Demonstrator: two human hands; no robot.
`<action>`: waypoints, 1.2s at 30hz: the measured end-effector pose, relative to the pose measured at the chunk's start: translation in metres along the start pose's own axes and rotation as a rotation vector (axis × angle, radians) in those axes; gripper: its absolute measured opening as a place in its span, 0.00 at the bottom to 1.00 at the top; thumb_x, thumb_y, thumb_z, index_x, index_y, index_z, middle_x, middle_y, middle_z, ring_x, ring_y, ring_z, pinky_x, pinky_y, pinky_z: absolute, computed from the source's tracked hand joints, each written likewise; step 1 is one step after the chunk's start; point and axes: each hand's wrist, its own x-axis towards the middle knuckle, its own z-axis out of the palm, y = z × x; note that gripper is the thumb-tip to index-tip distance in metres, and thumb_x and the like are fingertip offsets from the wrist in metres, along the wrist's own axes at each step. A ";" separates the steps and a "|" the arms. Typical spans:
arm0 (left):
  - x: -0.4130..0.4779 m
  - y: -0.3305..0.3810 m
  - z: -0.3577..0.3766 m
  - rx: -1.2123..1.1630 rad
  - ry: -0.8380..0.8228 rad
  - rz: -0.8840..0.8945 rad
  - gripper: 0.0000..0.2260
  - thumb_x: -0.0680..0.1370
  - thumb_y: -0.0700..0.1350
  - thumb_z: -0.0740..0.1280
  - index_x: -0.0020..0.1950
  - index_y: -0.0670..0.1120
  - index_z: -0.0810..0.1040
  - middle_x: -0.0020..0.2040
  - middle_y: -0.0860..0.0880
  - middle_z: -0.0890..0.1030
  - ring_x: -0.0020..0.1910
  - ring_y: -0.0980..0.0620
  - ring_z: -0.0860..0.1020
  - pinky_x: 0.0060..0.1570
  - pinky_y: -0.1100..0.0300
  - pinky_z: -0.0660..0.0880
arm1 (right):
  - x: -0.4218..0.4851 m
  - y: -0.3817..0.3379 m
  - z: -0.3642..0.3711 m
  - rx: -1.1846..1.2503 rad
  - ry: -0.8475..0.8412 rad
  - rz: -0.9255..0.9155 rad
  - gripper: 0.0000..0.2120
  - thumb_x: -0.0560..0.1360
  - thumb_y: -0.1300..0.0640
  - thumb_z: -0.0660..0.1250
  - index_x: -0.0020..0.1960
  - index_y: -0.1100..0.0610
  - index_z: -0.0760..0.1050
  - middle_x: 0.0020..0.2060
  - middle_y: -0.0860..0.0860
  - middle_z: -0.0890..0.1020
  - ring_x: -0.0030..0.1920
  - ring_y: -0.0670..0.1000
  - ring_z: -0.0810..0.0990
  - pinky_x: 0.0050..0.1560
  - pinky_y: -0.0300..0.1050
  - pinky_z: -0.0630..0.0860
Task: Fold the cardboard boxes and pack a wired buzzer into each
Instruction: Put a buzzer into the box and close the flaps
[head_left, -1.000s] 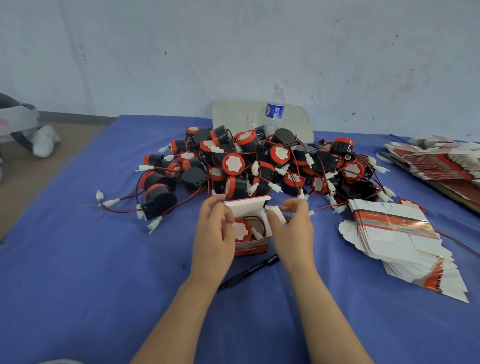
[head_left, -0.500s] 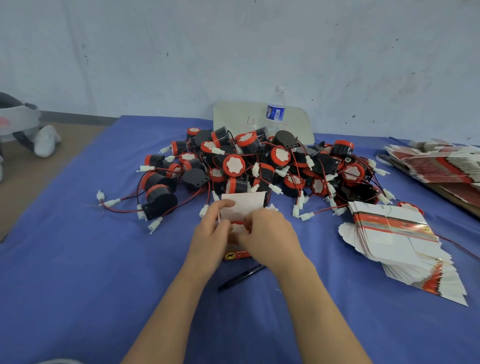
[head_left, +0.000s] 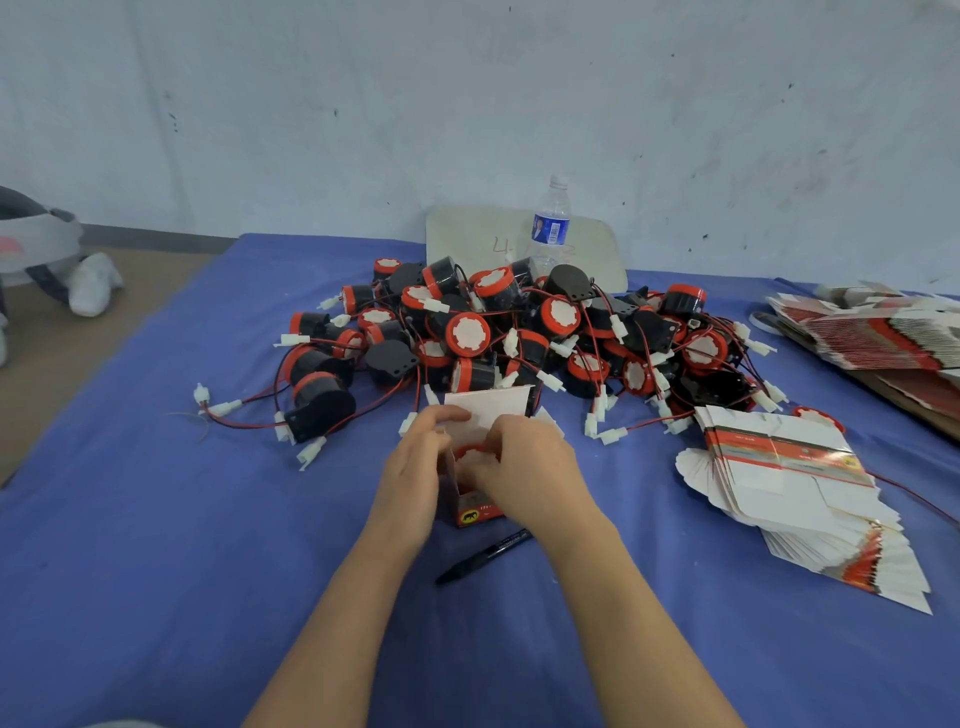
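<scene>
Cardboard box (head_left: 475, 512) stands on the blue table (head_left: 156, 519) in front of the buzzer pile (head_left: 519, 332), lid flap up, a wired buzzer (head_left: 475, 453) inside; left hand (head_left: 415, 467) fingers grip its left wall; right hand (head_left: 524, 467) fingers curl around its right side.

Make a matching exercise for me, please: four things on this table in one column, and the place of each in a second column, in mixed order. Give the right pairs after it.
Things
1. water bottle
2. black pen
3. nearer stack of flat boxes
4. open box

Places
A. between the left hand and the right hand
B. on the blue cloth, to the right of both hands
C. at the far edge, behind the pile of buzzers
D. lying on the cloth, just nearer than the open box

Pairs: 1-C, 2-D, 3-B, 4-A
</scene>
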 end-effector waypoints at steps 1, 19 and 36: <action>0.000 0.000 -0.001 -0.010 -0.028 0.002 0.18 0.77 0.41 0.55 0.45 0.64 0.78 0.51 0.48 0.81 0.49 0.50 0.80 0.41 0.65 0.77 | -0.001 0.002 -0.002 0.049 -0.011 -0.011 0.08 0.76 0.52 0.66 0.41 0.54 0.72 0.36 0.50 0.78 0.35 0.48 0.75 0.31 0.39 0.69; -0.003 -0.010 0.009 0.306 -0.076 0.253 0.21 0.78 0.33 0.59 0.57 0.61 0.71 0.54 0.62 0.73 0.38 0.61 0.72 0.40 0.69 0.71 | 0.003 0.060 0.005 0.600 0.241 0.053 0.12 0.79 0.51 0.64 0.38 0.48 0.79 0.35 0.41 0.82 0.37 0.41 0.78 0.39 0.39 0.73; -0.003 -0.007 -0.003 0.438 -0.143 0.319 0.19 0.77 0.29 0.56 0.52 0.51 0.78 0.56 0.58 0.74 0.56 0.64 0.72 0.51 0.73 0.70 | -0.010 0.074 0.000 0.591 -0.170 -0.211 0.19 0.77 0.57 0.67 0.64 0.41 0.68 0.70 0.38 0.63 0.61 0.22 0.63 0.62 0.32 0.69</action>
